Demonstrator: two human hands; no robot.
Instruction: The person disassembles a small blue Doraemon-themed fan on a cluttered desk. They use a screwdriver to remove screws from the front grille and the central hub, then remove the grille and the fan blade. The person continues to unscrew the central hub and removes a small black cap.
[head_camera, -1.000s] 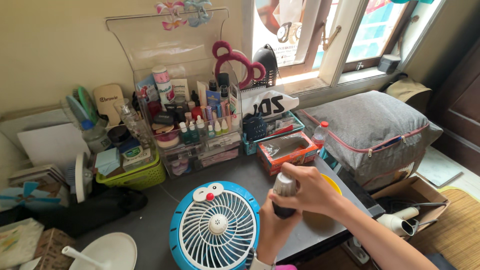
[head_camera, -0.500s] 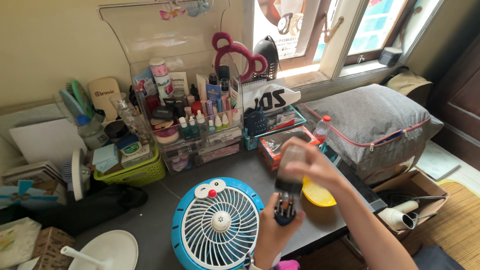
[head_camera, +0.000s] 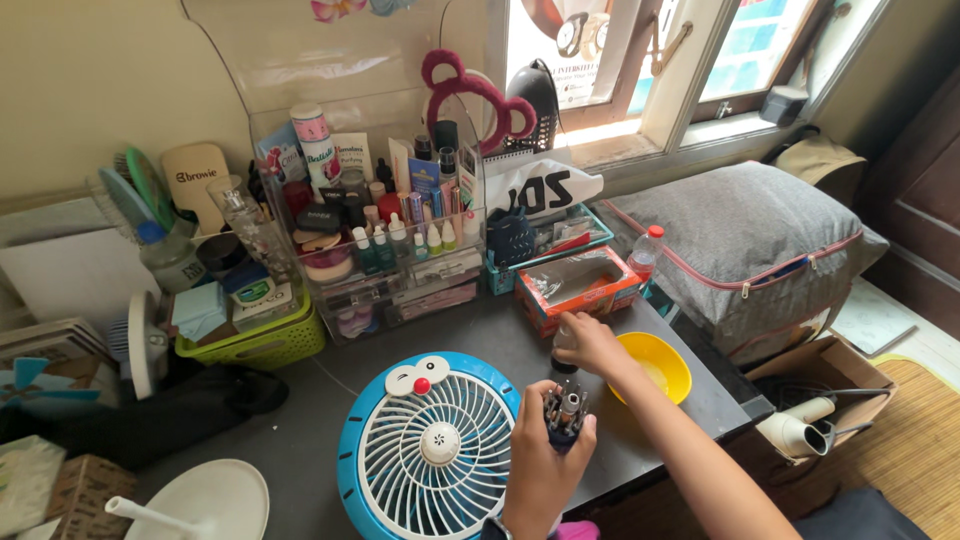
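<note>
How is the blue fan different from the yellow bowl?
The blue fan is much bigger than the yellow bowl. The fan has a white grille with a cartoon face on its rim; the bowl is plain and open. The left hand is nearer the fan, the right hand nearer the bowl. Both are round and sit on the dark table.

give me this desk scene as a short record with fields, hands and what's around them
left hand: holds a dark holder of metal bits, over the fan's edge
right hand: on a small dark cap standing on the desk
fan: blue and white, round, face up on the desk
bowl: yellow, right of the right hand
box: orange, behind the right hand
organiser: clear, full of cosmetics, at the back
desk: dark grey
</note>
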